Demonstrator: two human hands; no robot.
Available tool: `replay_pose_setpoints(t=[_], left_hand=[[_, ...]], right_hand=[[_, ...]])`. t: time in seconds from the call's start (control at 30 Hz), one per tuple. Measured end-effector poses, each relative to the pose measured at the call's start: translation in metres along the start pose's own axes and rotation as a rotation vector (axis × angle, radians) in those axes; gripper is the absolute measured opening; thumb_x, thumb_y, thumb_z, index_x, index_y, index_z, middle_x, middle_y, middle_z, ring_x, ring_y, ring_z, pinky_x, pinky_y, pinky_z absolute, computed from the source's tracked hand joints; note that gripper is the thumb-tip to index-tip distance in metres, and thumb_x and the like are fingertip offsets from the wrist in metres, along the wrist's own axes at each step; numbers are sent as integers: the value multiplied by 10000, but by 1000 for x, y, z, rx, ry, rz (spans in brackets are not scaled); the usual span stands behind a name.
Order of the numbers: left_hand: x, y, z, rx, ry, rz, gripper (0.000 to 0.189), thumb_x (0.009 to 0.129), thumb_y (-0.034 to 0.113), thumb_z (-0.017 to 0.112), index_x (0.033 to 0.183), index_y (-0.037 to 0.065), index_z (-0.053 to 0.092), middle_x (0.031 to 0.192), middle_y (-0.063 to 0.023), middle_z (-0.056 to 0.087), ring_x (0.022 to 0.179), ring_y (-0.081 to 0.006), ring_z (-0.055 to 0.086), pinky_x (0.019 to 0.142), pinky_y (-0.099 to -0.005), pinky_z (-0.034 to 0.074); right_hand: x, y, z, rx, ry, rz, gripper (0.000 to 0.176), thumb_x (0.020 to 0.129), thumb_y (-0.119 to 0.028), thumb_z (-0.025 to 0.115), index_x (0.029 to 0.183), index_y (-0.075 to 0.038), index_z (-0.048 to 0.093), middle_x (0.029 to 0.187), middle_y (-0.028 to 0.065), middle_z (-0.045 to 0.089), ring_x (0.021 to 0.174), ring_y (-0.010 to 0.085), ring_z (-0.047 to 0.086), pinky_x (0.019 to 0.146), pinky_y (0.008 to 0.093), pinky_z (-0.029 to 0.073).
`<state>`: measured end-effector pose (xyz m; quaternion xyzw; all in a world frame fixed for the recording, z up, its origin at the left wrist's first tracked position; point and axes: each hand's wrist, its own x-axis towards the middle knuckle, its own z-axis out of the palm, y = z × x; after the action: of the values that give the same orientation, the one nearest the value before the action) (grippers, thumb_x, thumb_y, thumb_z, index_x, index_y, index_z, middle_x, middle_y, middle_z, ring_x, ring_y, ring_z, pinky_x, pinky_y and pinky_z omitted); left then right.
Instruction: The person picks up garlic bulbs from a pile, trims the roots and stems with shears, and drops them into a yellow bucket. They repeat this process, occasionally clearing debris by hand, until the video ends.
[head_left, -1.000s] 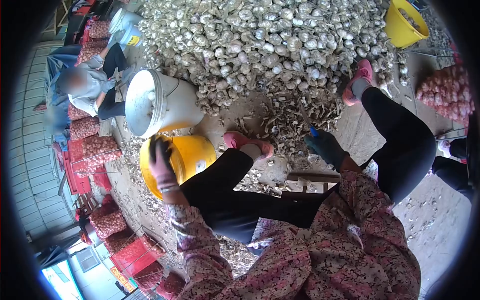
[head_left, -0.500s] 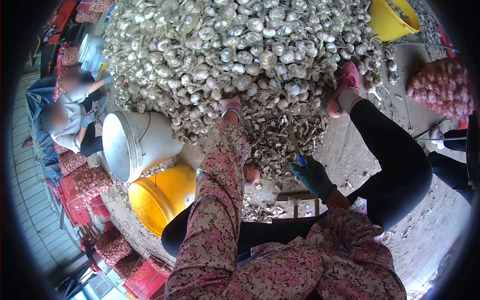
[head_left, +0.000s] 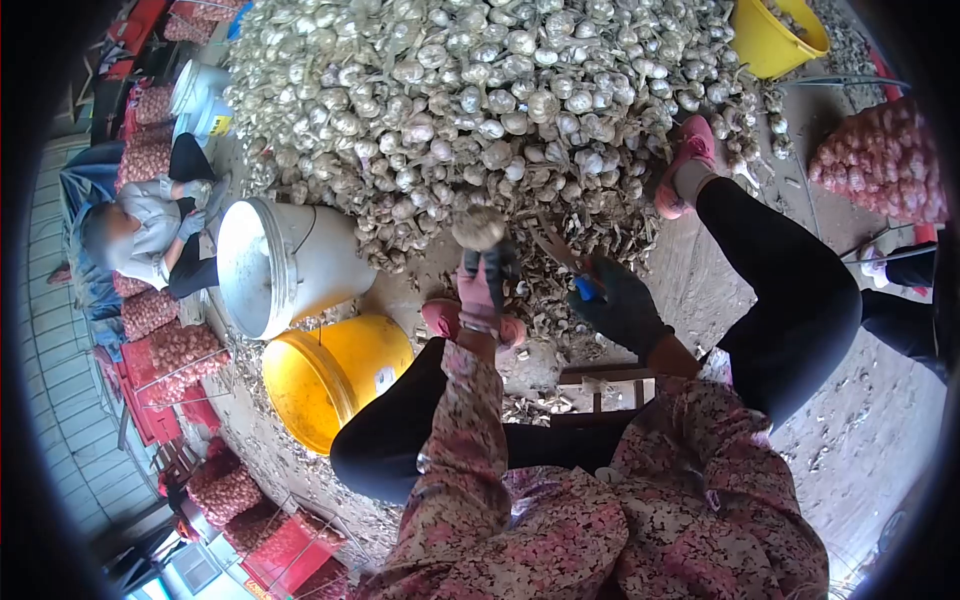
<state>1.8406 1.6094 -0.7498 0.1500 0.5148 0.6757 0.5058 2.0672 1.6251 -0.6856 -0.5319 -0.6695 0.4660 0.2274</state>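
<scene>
My left hand (head_left: 482,288), in a pink and dark glove, is closed around a garlic bulb (head_left: 478,228) and holds it up in front of the heap. In my right hand (head_left: 622,308), gloved in dark grey, are pruning shears (head_left: 556,247) with a blue handle. Their brownish blades point up and left toward the bulb, a short way apart from it. The large garlic heap (head_left: 480,90) fills the top of the view, stalks still on many bulbs. Dry trimmings lie along its near edge, below the blades.
A white bucket (head_left: 300,262) and a tipped yellow bucket (head_left: 335,375) stand to the left. Another yellow bucket (head_left: 778,40) is at upper right, above a net sack of garlic (head_left: 880,165). A person (head_left: 150,235) sits at left; someone's legs (head_left: 905,325) show at right.
My left hand has come back from the heap with a garlic bulb in it. My right hand's shears have swung left toward the bulb. The person at left has drawn an arm back.
</scene>
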Motion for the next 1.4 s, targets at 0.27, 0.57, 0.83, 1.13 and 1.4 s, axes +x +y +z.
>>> replay_pose_setpoints(t=[0.27,0.57,0.83,1.13,1.4], left_hand=[[-78,33,17,170,-220,153,650,798,-85,638,1368,55,358,1261,-90,539,1110,-199,564,922,-322,495],[-105,62,33,796,-237,202,792,680,-54,708,1363,43,318,1300,-127,491,1195,-229,510,1010,-342,435],[-117,46,31,1073,-269,168,734,680,98,781,1289,40,376,1195,-143,562,1089,-252,584,924,-346,482],[-171,20,82,628,-712,83,645,726,95,766,1287,50,451,1032,-109,630,852,-229,651,762,-341,536],[-114,29,2,370,-405,-19,458,834,35,623,1270,67,486,1011,-77,629,831,-185,621,681,-299,509]], right_hand=[[-22,-26,-28,-439,-53,-336,639,730,-352,730,1211,-3,498,1035,155,623,929,328,612,813,433,463],[-46,-21,-39,-439,-199,-336,692,733,-367,724,1249,12,463,1045,179,600,972,340,584,823,442,456],[-55,21,-5,-282,-270,-293,419,811,-334,635,1060,-13,530,803,191,622,738,369,622,681,475,479],[-37,70,27,-381,-320,-68,286,867,-313,594,831,-31,626,731,197,639,676,351,639,650,457,499],[-44,30,5,-22,-187,166,344,811,-340,662,983,-47,609,841,161,649,779,346,633,715,425,498]])
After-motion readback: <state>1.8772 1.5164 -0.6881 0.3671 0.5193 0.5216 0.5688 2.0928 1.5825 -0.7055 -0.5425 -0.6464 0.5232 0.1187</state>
